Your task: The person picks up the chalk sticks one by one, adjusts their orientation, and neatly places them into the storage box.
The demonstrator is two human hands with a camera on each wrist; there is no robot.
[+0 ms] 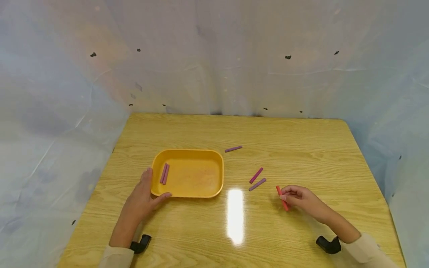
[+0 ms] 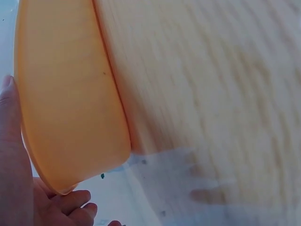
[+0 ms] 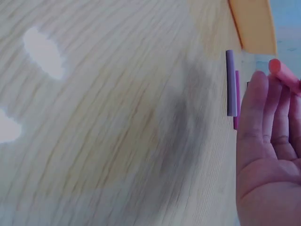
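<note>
A yellow-orange tray [image 1: 192, 195] stands on the table's left half, two mauve sticks [image 1: 164, 174] lying inside at its left end. My left hand [image 1: 142, 201] holds the tray's near left corner, thumb along the front rim and fingers by the left end. In the left wrist view, fingers [image 2: 70, 207] curl beside that corner of the tray [image 2: 75, 108]. My right hand [image 1: 303, 199] pinches a slim red stick [image 1: 285, 204] between thumb and fingertips, right of the tray. In the right wrist view, the stick's round end [image 3: 274, 66] shows past the fingers.
Between tray and right hand lie a magenta stick [image 1: 256, 175] and a purple stick [image 1: 257, 184], close together. Another purple stick [image 1: 233, 149] lies beyond the tray's far right corner. Pale sheeting [image 1: 214, 67] hangs behind the wooden table [image 1: 285, 141].
</note>
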